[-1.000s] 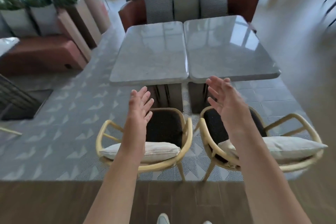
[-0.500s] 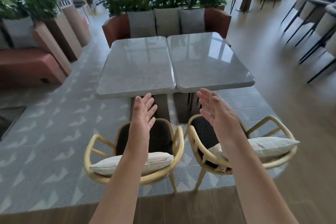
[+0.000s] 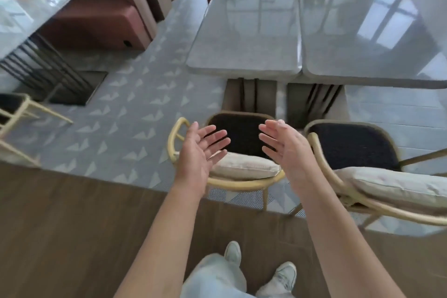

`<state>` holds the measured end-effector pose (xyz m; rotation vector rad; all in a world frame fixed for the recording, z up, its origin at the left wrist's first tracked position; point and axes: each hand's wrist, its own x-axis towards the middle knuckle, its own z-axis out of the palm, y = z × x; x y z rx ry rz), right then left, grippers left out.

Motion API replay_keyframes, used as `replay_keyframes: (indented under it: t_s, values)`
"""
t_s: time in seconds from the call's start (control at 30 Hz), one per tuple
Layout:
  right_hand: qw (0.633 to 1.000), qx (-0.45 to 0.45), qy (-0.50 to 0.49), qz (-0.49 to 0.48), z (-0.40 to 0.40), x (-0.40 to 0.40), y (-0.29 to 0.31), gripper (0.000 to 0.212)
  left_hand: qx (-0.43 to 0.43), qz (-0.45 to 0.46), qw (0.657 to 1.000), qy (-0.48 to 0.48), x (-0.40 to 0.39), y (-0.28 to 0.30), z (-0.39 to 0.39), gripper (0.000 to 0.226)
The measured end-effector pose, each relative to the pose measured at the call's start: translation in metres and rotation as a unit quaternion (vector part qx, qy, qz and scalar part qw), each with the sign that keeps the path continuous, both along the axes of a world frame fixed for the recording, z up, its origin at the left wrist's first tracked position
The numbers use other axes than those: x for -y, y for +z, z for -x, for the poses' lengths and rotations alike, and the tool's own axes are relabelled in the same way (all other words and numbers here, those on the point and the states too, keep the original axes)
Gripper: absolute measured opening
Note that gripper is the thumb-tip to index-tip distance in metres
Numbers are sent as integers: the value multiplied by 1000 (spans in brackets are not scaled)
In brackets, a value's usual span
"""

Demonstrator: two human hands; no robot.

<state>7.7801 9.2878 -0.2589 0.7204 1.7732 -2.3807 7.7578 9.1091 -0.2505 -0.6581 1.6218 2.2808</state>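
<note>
My left hand (image 3: 202, 150) and my right hand (image 3: 284, 145) are raised in front of me with straight spread fingers and palms turned toward each other, holding nothing. Both hover above the left yellow-framed chair (image 3: 242, 184), which has a dark seat and a cream cushion (image 3: 244, 168) against its back. Neither hand touches the chair. A second chair of the same kind (image 3: 338, 191) with its own cushion (image 3: 399, 187) stands to the right.
Two grey marble tables (image 3: 244, 31) (image 3: 362, 38) stand side by side beyond the chairs, a brown bench (image 3: 92, 24) far left. Another chair (image 3: 17, 113) and a table's metal base (image 3: 43, 68) are at left. Patterned tile meets wood floor (image 3: 72, 225) underfoot.
The view has tilted downward and closer to the chairs. Both hands have drawn closer together and now sit over the left chair; my legs and shoes have come into view.
</note>
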Motion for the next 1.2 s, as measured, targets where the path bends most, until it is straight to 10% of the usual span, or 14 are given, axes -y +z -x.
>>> replay_keyframes:
  t_s: [0.37, 0.67, 1.2]
  values:
    - [970, 148, -5, -193, 7, 68, -86, 7, 187, 48, 981, 25, 76, -132, 19, 22]
    - [913, 342, -215, 56, 19, 123, -178, 23, 259, 149, 954, 35, 139, -202, 69, 25]
    - [900, 316, -295, 54, 29, 142, -212, 61, 271, 69, 957, -73, 171, -246, 100, 33]
